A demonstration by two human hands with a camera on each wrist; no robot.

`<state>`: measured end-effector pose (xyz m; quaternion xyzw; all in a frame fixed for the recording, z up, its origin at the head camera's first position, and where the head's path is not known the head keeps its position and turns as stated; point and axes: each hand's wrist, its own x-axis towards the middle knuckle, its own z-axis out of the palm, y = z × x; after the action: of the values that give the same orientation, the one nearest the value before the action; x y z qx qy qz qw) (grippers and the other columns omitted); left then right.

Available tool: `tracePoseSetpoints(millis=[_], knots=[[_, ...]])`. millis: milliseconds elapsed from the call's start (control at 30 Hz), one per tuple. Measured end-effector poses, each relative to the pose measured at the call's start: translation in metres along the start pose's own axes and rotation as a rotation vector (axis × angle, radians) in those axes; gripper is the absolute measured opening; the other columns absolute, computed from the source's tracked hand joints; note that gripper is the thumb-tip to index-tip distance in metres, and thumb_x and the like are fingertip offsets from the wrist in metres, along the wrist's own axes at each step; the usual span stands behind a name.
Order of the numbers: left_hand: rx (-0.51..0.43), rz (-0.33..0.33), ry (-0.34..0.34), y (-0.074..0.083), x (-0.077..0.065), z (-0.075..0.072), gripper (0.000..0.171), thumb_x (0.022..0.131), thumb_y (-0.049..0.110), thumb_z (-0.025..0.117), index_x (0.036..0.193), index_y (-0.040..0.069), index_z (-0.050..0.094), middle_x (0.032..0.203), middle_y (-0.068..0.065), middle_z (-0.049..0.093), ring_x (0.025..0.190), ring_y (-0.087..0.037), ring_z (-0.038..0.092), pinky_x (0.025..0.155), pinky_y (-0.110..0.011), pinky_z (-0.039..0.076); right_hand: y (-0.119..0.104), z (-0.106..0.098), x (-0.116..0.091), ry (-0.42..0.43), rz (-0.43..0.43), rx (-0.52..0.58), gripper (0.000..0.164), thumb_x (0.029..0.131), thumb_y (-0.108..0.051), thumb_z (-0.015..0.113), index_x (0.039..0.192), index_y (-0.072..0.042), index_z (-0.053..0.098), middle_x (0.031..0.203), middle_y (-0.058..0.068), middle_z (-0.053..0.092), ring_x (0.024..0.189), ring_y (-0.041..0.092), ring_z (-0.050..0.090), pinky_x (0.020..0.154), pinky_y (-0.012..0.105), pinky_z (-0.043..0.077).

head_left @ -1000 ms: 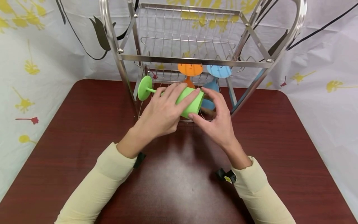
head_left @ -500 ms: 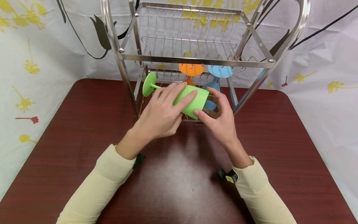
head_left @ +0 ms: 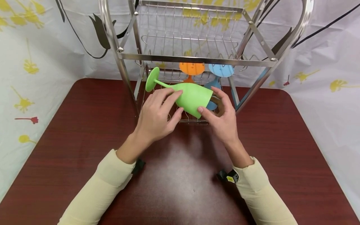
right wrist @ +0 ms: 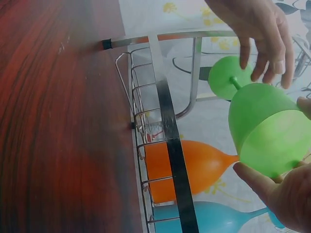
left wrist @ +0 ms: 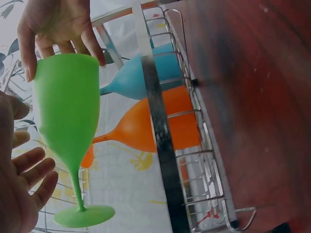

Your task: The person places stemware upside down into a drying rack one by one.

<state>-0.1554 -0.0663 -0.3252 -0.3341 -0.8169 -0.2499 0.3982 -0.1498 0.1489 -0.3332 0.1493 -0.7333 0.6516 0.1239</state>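
A green plastic goblet is held tilted in front of the rack, its round foot toward the upper left and its mouth toward the right. My right hand pinches it at the rim, thumb on the near side. My left hand lies beside the bowl's stem end with fingers loosely bent. The left wrist view shows these left fingers apart from the goblet. An orange goblet and a blue goblet stand upside down in the lower rack, partly hidden behind the green one.
A two-tier metal dish rack stands at the back of the dark red wooden table. Its front bar and wire prongs lie close to the hands. A patterned white sheet hangs behind and at the sides.
My left hand has loosened from the green goblet's bowl and drawn back to the left. The goblet has shifted slightly right, its foot a little higher, while the right hand keeps hold of the rim.
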Motion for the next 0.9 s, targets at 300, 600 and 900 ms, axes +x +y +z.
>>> tracePoseSetpoints(millis=[300, 600, 900], knots=[[-0.206, -0.241, 0.044, 0.006, -0.008, 0.003, 0.033, 0.089, 0.019, 0.065, 0.116, -0.001, 0.065, 0.108, -0.014, 0.065, 0.101, -0.025, 0.061, 0.090, -0.035, 0.051, 0.001, -0.001, 0.001, 0.013, 0.069, 0.105, 0.060, 0.087, -0.005, 0.068, 0.142, -0.010, 0.045, 0.137, 0.009, 0.050, 0.124, 0.028, 0.051, 0.085, 0.025, 0.053], [-0.401, -0.579, 0.039, 0.011, -0.009, 0.001, 0.025, 0.092, 0.018, 0.064, 0.112, 0.002, 0.063, 0.101, -0.008, 0.070, 0.091, -0.014, 0.066, 0.080, -0.028, 0.054, -0.003, -0.002, 0.002, 0.005, 0.182, 0.268, 0.060, 0.089, -0.003, 0.063, 0.145, -0.005, 0.040, 0.137, 0.010, 0.047, 0.123, 0.028, 0.050, 0.080, 0.030, 0.057], [-0.547, -0.880, -0.057, 0.012, -0.005, -0.002, 0.035, 0.094, 0.035, 0.063, 0.120, 0.011, 0.060, 0.103, -0.002, 0.070, 0.096, -0.010, 0.065, 0.084, -0.029, 0.054, -0.006, -0.002, 0.001, -0.019, 0.293, 0.395, 0.059, 0.092, -0.005, 0.059, 0.146, -0.004, 0.036, 0.136, 0.011, 0.044, 0.114, 0.027, 0.055, 0.078, 0.034, 0.058]])
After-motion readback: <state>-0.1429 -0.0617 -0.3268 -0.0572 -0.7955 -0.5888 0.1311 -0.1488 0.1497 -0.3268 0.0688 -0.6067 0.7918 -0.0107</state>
